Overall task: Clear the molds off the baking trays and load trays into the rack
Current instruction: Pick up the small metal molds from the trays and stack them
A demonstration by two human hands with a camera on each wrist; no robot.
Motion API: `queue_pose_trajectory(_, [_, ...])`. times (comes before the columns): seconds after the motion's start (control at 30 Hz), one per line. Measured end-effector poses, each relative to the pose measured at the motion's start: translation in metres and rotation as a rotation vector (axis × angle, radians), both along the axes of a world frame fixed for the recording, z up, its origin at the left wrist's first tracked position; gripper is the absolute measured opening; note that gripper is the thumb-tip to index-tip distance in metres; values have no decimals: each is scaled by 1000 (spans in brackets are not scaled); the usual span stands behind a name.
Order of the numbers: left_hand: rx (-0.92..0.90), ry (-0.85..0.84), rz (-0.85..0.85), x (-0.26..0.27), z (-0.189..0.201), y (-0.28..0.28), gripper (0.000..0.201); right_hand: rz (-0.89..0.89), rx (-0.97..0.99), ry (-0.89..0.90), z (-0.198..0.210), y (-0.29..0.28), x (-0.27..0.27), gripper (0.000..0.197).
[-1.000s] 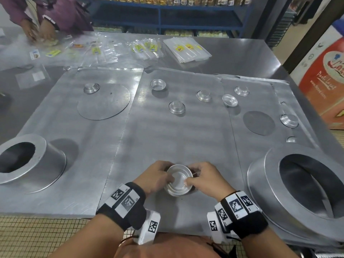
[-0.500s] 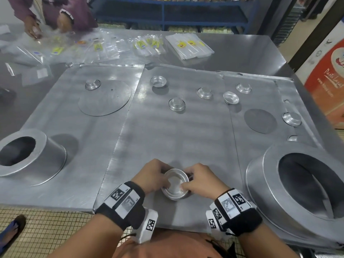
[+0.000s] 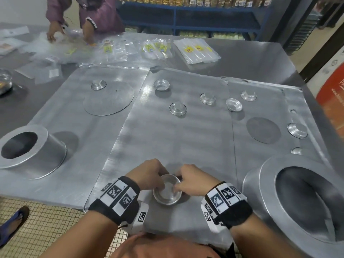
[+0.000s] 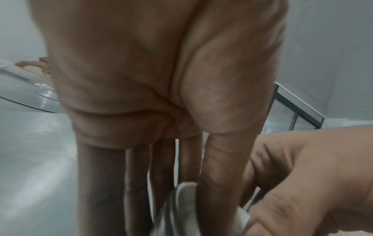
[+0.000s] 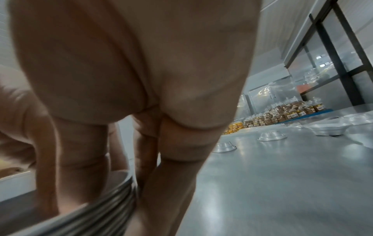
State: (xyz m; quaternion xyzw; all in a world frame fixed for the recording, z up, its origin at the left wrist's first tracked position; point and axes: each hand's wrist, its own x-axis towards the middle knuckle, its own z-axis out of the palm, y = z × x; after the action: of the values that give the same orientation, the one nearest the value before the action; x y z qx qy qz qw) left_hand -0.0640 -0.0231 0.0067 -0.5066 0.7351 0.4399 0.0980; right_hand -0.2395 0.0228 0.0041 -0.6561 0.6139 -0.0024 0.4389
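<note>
While resting on the flat grey metal baking tray (image 3: 175, 138), the stack of small round silver molds (image 3: 167, 190) sits upright. The left hand (image 3: 149, 174) and right hand (image 3: 193, 180) both pinch its rim.

I see a steel table (image 3: 251, 58) carrying three flat baking trays (image 3: 176, 138) side by side across its near half; clear plastic packets (image 3: 195, 51) lie spread along its far edge; a glass bowl (image 3: 4, 81) sits at the far left. Beyond the trays' right edge the bare steel runs on; under the table's near edge is a tiled floor (image 3: 46, 229).
</note>
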Motion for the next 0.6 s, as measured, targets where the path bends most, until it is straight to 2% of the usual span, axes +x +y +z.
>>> queue_pose_trajectory(0.13, [30, -43, 28, -6, 7, -16, 21, 30, -11, 9, 9, -22, -9, 34])
queue_pose_trajectory(0.17, [17, -43, 30, -8, 10, -22, 22, 37, -28, 8, 10, -29, -12, 31])
queue_pose_trajectory(0.23, [-7, -36, 49, -12, 16, -34, 25, 58, -54, 42, 15, -44, -20, 4])
queue_pose_trajectory(0.33, [-79, -22, 112, -18, 23, -52, 38, 13, -77, 96, 18, -69, -30, 18])
queue_pose_trajectory(0.47, [-222, -51, 84, -21, 32, -80, 35, -35, -165, 113, 20, -106, -43, 44])
queue_pose_trajectory(0.6, [-322, -60, 44, -24, 38, -126, 33, -136, -248, 186, 22, -148, -51, 39])
